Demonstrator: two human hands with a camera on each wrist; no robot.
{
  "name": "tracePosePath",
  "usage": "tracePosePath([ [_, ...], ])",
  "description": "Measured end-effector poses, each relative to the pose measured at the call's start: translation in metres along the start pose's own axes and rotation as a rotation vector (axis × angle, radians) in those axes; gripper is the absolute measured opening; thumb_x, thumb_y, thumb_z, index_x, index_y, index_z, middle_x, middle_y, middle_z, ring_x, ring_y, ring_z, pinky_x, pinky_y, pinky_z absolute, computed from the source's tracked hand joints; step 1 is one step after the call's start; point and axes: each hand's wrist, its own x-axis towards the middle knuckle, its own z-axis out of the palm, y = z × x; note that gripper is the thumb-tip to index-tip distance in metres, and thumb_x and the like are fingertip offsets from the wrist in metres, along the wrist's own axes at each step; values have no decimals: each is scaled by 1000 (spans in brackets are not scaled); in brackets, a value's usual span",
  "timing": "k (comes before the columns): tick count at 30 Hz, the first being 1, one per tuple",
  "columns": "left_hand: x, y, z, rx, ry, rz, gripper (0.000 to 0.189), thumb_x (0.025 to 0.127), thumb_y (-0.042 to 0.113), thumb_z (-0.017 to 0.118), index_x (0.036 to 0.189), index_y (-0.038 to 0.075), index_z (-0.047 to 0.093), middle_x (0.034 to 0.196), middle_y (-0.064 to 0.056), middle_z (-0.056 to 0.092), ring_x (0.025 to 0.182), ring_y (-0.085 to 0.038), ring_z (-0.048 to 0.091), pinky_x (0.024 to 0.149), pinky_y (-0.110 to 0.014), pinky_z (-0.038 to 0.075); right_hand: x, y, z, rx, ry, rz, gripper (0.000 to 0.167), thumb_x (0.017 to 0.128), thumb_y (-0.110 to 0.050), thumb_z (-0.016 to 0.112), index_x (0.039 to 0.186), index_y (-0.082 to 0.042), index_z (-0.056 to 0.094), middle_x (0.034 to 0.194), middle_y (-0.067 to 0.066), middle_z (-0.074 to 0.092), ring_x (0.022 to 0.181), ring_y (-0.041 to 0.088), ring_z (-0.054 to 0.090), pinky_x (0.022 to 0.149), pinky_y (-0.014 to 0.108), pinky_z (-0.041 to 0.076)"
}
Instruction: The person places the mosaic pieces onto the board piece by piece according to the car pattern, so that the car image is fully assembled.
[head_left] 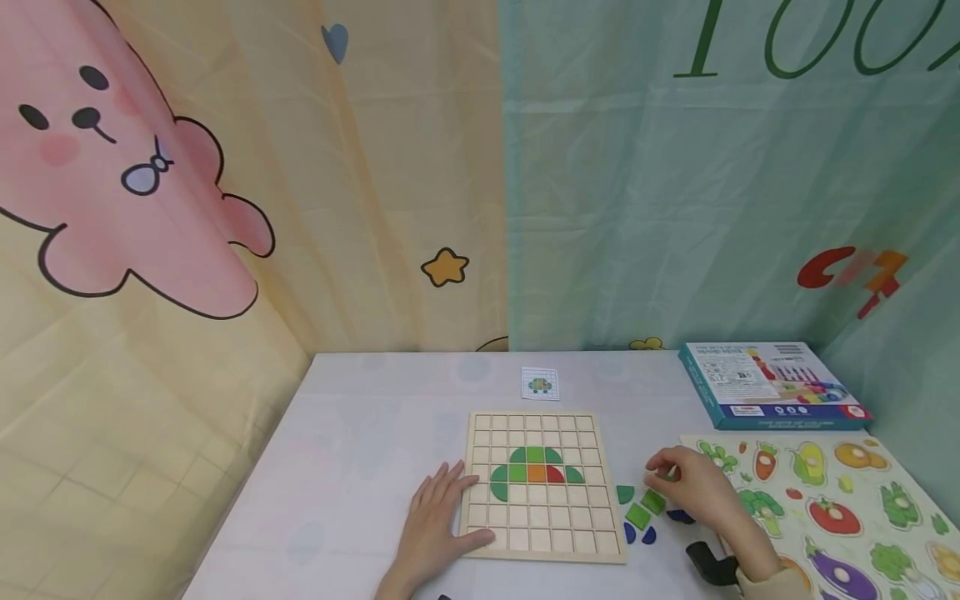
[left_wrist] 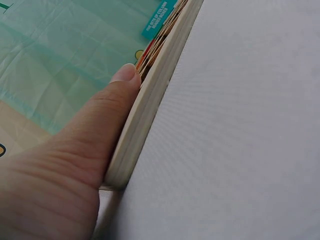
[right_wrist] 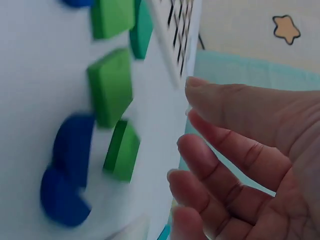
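Note:
A wooden grid board [head_left: 543,540] lies on the table with green, orange and red pieces set in its upper cells. My left hand [head_left: 438,512] rests at its left edge, fingers spread and thumb [left_wrist: 112,107] lying on the board's rim. To the right of the board my right hand [head_left: 693,483] hovers over loose pieces, thumb near the bent forefinger and nothing held between them. Below it are light green square blocks [right_wrist: 110,87], a darker green quarter-round piece [head_left: 625,494] and blue pieces [right_wrist: 70,170].
Behind the board lies a small pattern card [head_left: 540,384] showing a similar figure. A flat teal game box [head_left: 772,387] stands at the back right. A sheet with vegetable pictures [head_left: 836,517] covers the right side, partly under my right arm. Curtains hang behind the table.

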Motion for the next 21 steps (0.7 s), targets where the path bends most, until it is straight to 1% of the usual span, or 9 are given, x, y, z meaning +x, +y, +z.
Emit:
tracePosePath([
  [4,0,0,0,-4,3,0,80,72,73,59,133,23,49,150,-4,35,140,-28,21,112,-46,13,1,14,-5,-52,-22,29,17,79,-17,77,92,-9,70,80,-1,57,69,17,48,57,31,41],
  [8,0,-1,0,-8,3,-2,80,72,73,59,133,24,49,150,-4,35,140,-28,21,112,-45,13,3,20,-5,-80,-53,47,20,76,-19,78,93,-9,70,82,1,56,72,18,48,61,33,43],
  [11,0,-1,0,-8,1,-5,80,72,74,59,133,24,49,150,-4,35,140,-28,21,112,-46,13,4,22,-3,-94,-73,51,22,76,-19,78,93,-8,71,83,2,56,73,20,48,64,36,45],
  [14,0,0,0,-14,-2,-7,80,71,73,59,133,23,49,149,-4,35,140,-28,22,112,-46,13,6,23,-2,-113,-75,49,23,75,-19,79,93,-7,71,83,3,55,73,20,48,65,39,46],
  [21,0,0,0,-7,-5,-7,79,72,72,60,133,23,49,149,-4,35,140,-28,21,112,-46,13,9,22,0,-123,-67,63,24,74,-20,80,93,-9,69,82,3,55,74,21,47,65,39,46],
])
